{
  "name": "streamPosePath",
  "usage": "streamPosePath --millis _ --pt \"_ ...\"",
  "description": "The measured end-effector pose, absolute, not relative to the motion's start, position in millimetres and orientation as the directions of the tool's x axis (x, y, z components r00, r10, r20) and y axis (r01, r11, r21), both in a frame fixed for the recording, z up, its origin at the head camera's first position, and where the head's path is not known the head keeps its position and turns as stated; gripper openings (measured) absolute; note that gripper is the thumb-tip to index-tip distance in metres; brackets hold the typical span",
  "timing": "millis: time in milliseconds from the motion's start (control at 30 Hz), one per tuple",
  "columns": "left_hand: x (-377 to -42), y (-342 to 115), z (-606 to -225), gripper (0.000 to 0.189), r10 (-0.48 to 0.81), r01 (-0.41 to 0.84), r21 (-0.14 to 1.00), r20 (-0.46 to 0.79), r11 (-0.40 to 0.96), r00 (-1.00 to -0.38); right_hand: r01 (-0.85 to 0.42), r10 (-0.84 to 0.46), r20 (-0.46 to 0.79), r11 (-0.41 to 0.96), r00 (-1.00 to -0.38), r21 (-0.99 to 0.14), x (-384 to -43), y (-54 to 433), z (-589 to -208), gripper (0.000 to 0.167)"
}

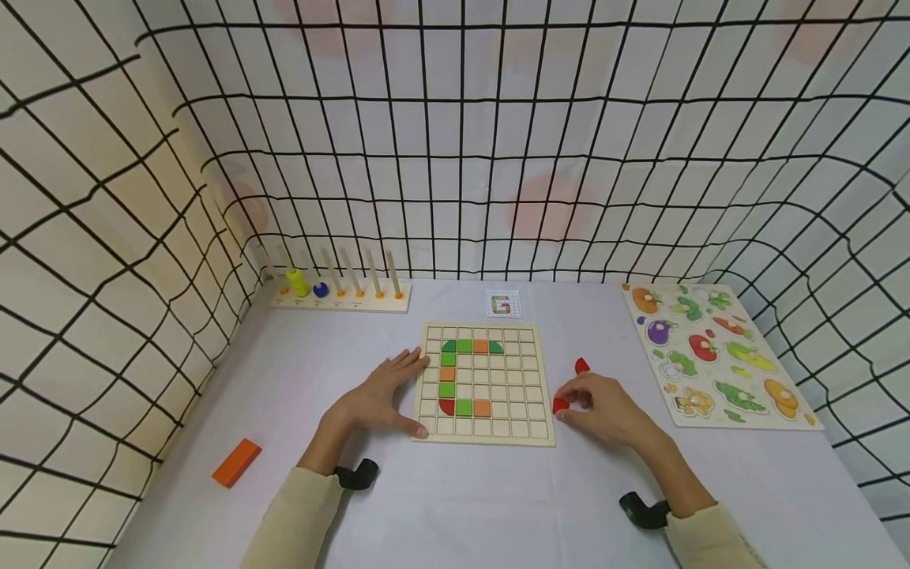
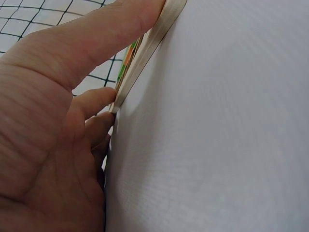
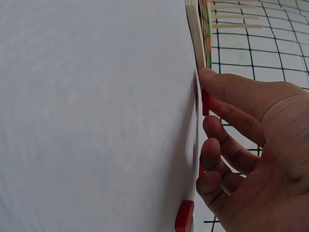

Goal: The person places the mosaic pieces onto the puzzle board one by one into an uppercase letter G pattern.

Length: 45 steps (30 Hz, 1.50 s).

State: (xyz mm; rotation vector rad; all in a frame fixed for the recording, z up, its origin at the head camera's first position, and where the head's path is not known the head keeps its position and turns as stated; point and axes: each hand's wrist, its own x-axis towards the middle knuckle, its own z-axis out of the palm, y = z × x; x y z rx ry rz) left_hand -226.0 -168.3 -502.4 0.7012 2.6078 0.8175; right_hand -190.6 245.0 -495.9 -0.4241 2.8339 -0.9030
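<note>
A wooden grid board (image 1: 512, 431) lies in the middle of the table, with green, orange and red tiles set in a C-shaped line. My left hand (image 1: 384, 395) is spread along its left side, fingertips at the left edge and thumb at the near left corner. In the left wrist view the thumb (image 2: 111, 34) overlaps the board's rim. Just off the board's right edge, my right hand (image 1: 604, 407) pinches a small red tile (image 1: 560, 405) between thumb and index finger. Another red tile (image 1: 582, 365) lies on the table beyond that hand.
A small pattern card (image 1: 503, 304) lies behind the board. At the back left stands a peg stand (image 1: 341, 305) with yellow-green and blue rings. A vegetable puzzle board (image 1: 725, 356) lies right, an orange block (image 1: 237, 462) left. Black wire mesh (image 1: 462, 154) encloses the table's back and sides.
</note>
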Motion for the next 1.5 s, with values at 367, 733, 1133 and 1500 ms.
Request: streamPosePath --millis 367,733,1133,1500 --pt "-227.3 -168.9 -504.3 0.125 0.532 0.353 0.589 -0.159 0.727 -0.832 -0.305 -0.352 0.038 0.746 -0.935 -0.593 -190.4 238.7 -485.6 0.026" --pt "-228.2 -170.2 -504.3 0.125 0.54 0.361 0.59 -0.156 0.723 -0.827 -0.287 -0.388 0.003 0.678 -0.922 -0.677 -194.7 204.7 -480.8 0.027" --pt "-228.6 -168.9 -504.7 0.125 0.544 0.366 0.593 -0.147 0.717 -0.826 -0.293 -0.452 -0.049 0.652 -0.891 -0.699 -198.0 177.7 -488.0 0.022" --pt "-229.0 -167.9 -504.8 0.124 0.546 0.365 0.595 -0.152 0.717 -0.824 -0.304 -0.445 -0.056 0.693 -0.894 -0.654 -199.2 164.1 -492.0 0.022"
